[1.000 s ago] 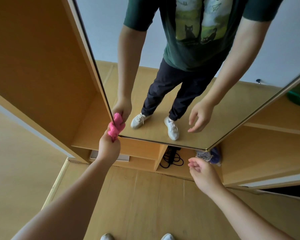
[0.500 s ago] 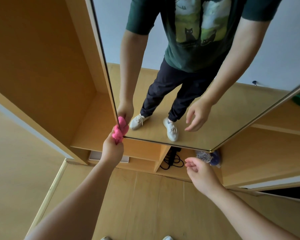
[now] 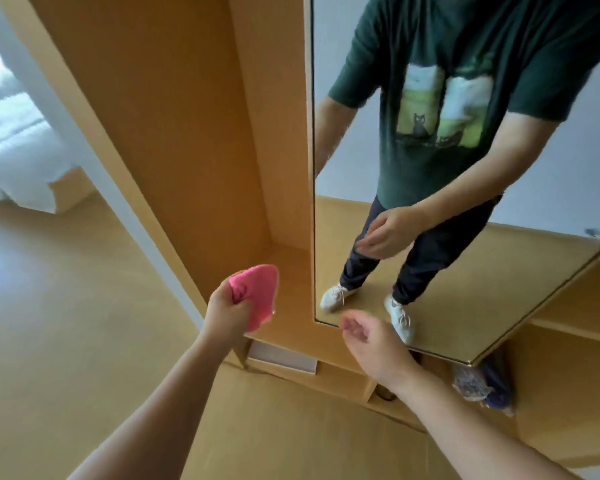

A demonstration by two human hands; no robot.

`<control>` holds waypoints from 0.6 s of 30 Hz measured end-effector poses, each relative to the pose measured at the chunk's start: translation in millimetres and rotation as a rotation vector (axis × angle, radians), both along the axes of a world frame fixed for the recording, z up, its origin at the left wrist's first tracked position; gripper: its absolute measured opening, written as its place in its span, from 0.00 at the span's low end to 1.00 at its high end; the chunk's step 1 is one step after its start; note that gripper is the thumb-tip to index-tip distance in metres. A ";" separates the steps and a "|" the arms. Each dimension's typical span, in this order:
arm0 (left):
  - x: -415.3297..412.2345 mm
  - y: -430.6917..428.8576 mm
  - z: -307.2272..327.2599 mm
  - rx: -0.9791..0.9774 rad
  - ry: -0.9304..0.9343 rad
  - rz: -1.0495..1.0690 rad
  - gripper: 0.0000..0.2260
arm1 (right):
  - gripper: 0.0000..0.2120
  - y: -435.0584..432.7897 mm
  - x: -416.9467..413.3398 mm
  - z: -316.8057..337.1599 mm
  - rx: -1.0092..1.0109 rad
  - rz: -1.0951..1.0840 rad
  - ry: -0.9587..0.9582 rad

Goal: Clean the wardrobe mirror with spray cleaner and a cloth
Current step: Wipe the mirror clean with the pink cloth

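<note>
The pink cloth (image 3: 255, 294) is no longer on the wardrobe mirror (image 3: 534, 271). One second ago it was pressed against the lower left corner of the mirror. Now the left hand (image 3: 227, 315) holds it in the air to the left of the mirror, in front of the open wardrobe compartment (image 3: 194, 133), and it does not touch the glass. The grip of the left hand is curled around a bunched part of the cloth, and the rest of the cloth stands up loose above the fingers. The right hand (image 3: 371, 341) stays just in front of the bottom edge of the mirror, with its fingers loosely bent and holding nothing. The view has also turned to the left of the mirror, so a bed (image 3: 14, 150) now shows far on that side. I judge that the wiping stroke at the corner is finished, and that the person either rearranges the cloth for another pass or is ending the work. The spray cleaner is not in view, so I cannot say where it is.
</note>
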State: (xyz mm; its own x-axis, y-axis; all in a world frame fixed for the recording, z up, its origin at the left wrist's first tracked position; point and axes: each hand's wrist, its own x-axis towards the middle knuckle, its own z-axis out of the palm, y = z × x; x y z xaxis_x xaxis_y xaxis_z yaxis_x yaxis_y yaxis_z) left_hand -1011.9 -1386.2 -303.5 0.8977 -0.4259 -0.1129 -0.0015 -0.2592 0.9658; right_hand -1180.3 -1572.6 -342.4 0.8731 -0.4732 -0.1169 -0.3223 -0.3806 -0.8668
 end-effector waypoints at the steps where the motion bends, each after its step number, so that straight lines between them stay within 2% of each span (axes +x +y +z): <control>1: -1.0 7.3 20.0 -0.016 -0.026 -0.017 0.27 | 0.13 7.4 9.2 19.2 0.011 0.030 -0.042; 4: -8.7 25.4 83.0 -0.067 -0.082 -0.084 0.28 | 0.20 26.6 31.3 83.1 0.033 0.087 -0.154; 7: -19.8 37.5 133.1 -0.143 -0.130 -0.146 0.24 | 0.32 42.5 43.9 148.1 0.175 0.163 -0.264; 8: -23.1 39.6 147.4 -0.166 -0.145 -0.162 0.23 | 0.33 46.9 46.6 166.3 0.215 0.201 -0.292; 9: -25.8 41.4 160.2 -0.190 -0.156 -0.186 0.23 | 0.31 51.2 48.7 181.6 0.222 0.239 -0.321; 12: -29.2 44.1 192.6 -0.254 -0.166 -0.303 0.21 | 0.13 64.2 50.7 214.9 0.146 0.212 -0.467; 16: -25.6 38.5 220.2 -0.379 -0.171 -0.424 0.17 | 0.08 78.7 53.2 239.5 0.006 0.037 -0.715; 18: -25.0 32.7 228.6 -0.414 -0.250 -0.395 0.11 | 0.05 89.4 58.2 246.8 -0.176 -0.068 -0.836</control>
